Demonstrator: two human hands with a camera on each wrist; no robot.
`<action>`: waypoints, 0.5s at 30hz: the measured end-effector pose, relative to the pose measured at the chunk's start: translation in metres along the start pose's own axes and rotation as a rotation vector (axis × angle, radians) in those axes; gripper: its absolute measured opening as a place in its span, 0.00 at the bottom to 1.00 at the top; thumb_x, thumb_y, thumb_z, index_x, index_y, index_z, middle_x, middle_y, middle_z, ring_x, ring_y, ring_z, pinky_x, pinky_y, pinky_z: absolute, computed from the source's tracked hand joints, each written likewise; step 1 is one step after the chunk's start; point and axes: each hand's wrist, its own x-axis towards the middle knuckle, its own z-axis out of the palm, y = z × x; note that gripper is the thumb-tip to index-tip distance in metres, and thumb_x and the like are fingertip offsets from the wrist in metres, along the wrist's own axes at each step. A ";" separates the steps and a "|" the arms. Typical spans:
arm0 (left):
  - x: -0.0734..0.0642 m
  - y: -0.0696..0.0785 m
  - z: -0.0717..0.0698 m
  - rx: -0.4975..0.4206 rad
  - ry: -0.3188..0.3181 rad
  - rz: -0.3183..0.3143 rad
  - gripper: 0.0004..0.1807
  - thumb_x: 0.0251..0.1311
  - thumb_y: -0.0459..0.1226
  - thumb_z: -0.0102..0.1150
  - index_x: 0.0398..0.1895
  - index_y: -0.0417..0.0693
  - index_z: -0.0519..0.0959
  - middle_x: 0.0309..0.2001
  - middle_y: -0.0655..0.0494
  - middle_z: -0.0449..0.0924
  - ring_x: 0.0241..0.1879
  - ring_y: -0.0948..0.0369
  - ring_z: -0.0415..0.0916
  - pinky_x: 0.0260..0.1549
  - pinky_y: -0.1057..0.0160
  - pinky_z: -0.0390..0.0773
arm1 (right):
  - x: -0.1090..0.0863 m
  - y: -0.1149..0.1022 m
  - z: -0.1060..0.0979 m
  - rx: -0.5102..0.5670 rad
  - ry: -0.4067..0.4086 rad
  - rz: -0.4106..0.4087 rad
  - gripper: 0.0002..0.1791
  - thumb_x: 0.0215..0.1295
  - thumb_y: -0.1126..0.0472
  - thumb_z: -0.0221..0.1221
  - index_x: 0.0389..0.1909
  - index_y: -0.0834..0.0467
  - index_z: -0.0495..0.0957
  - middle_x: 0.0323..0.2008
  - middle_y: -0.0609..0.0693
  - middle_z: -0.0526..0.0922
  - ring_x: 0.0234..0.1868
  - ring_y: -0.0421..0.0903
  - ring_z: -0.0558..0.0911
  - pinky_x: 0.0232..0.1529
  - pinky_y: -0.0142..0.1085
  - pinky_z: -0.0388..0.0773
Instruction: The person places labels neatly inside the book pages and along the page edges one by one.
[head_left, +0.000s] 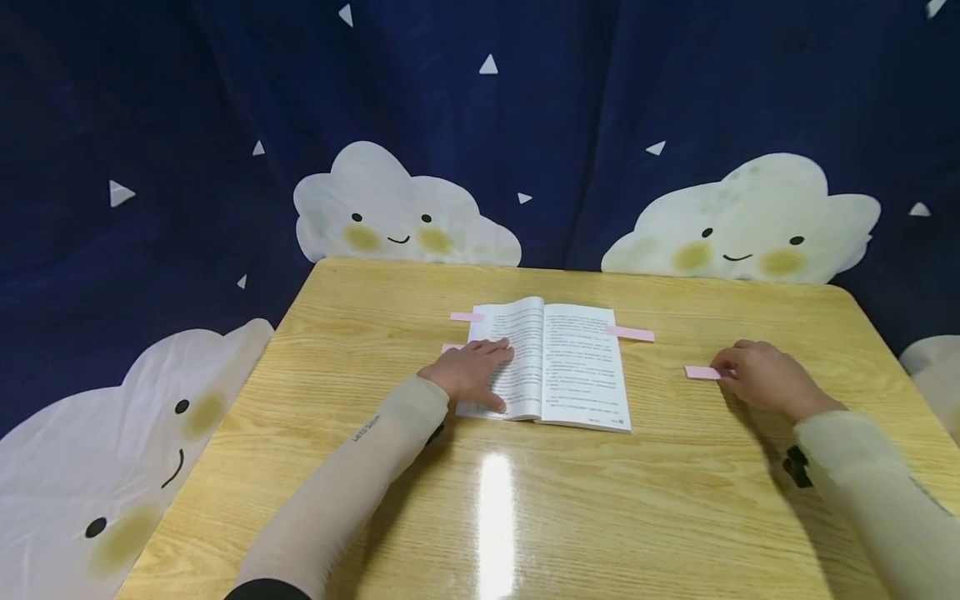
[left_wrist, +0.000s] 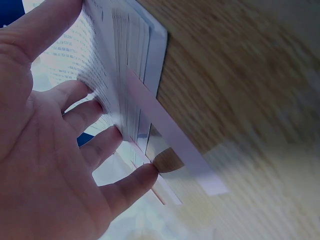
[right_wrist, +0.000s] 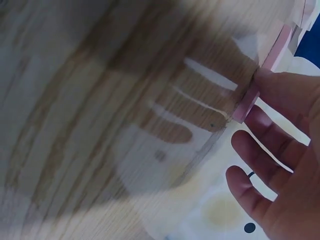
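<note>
An open book (head_left: 583, 371) lies on the wooden table, with printed text on both pages. My left hand (head_left: 472, 372) rests on the left page, fingers spread and thumb near the lower edge. Pink sticky tabs stick out from the book: one tab (head_left: 632, 334) on the right side, another tab (head_left: 465, 317) at the upper left, and a strip (left_wrist: 175, 137) close by my left little finger. To the right of the book, my right hand (head_left: 768, 382) pinches a narrow pink sticky-note pad (right_wrist: 277, 47) between thumb and fingers, close over the tabletop.
The wooden table (head_left: 375, 333) has rounded far corners and a bright light reflection in front of the book. Behind it hangs a dark blue curtain (head_left: 562, 125) printed with smiling clouds and white triangles. Long pale sleeves cover both forearms.
</note>
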 end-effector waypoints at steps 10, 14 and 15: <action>0.001 0.001 0.000 0.012 0.003 0.006 0.51 0.58 0.59 0.65 0.80 0.63 0.49 0.82 0.65 0.41 0.81 0.55 0.44 0.74 0.44 0.58 | -0.004 0.006 0.001 0.014 0.028 -0.022 0.11 0.58 0.64 0.66 0.41 0.64 0.84 0.30 0.53 0.81 0.29 0.45 0.75 0.31 0.44 0.76; 0.001 0.000 0.000 0.009 0.003 0.002 0.51 0.58 0.59 0.65 0.80 0.62 0.50 0.82 0.65 0.41 0.81 0.55 0.44 0.74 0.44 0.58 | -0.004 0.006 0.001 0.015 0.032 -0.010 0.11 0.59 0.63 0.66 0.41 0.64 0.84 0.30 0.53 0.80 0.28 0.44 0.74 0.30 0.42 0.74; 0.001 0.000 0.000 0.006 0.003 0.000 0.51 0.58 0.59 0.65 0.80 0.63 0.50 0.82 0.65 0.41 0.81 0.55 0.44 0.74 0.44 0.58 | -0.004 0.006 0.000 0.014 0.033 -0.006 0.12 0.59 0.63 0.66 0.41 0.64 0.84 0.30 0.53 0.80 0.28 0.44 0.74 0.30 0.41 0.74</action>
